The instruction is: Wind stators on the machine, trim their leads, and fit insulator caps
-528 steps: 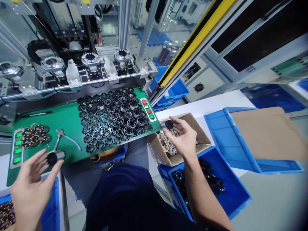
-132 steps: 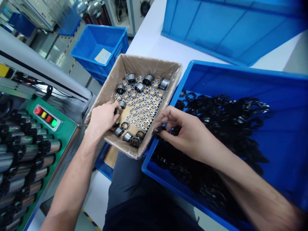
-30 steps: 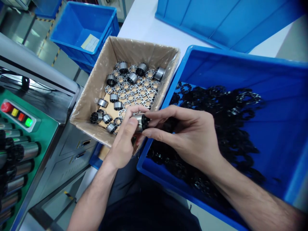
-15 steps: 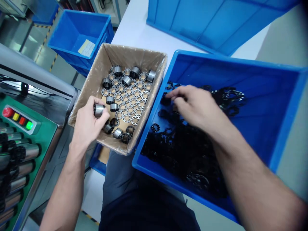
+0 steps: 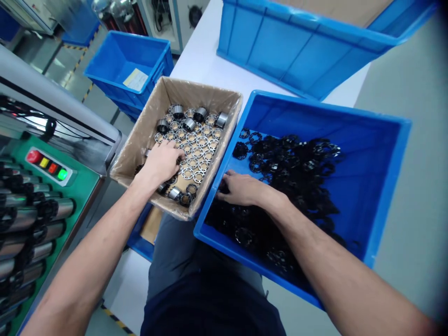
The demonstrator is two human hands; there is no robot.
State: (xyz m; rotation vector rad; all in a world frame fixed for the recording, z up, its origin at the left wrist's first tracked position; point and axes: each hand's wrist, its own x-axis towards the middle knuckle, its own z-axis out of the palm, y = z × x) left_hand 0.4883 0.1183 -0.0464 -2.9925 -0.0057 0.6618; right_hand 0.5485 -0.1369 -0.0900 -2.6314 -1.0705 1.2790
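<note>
A: Both hands are down, one in each container; the left hand (image 5: 161, 161) is low in the lined carton (image 5: 210, 97), fingers curled toward its floor; the right hand (image 5: 241, 189) is in the blue bin (image 5: 332, 122), fingertips close by its left wall.

B: Any grip there?

A: I can't tell with either; the left's fingertips bend down out of sight; a dark shape lies between the right's thumb and fingers, pinched or merely beside them I couldn't say.

B: And the metal cores (image 5: 189, 124)?

A: All about the left hand; one silver-sided core (image 5: 174, 193) lies near it, on the person's side; several more sit beyond its fingertips, toward the far wall; pale toothed rings (image 5: 197, 153) spread to its right, faces up; black rings (image 5: 275, 165) heap beyond the right hand and to its right.

B: Which way does that near core point?

A: On its side, I'd judge; its long axis seems to run crosswise, roughly left to right; past the fingertips, an upright-looking core (image 5: 178, 111) seems stood on end, axis upward.

B: So which step is this?

A: Picking, by my reading; one hand among cores, the other among black rings; the next move calls for a pinch round a core's flank, and a single ring teased from its neighbours.
</note>
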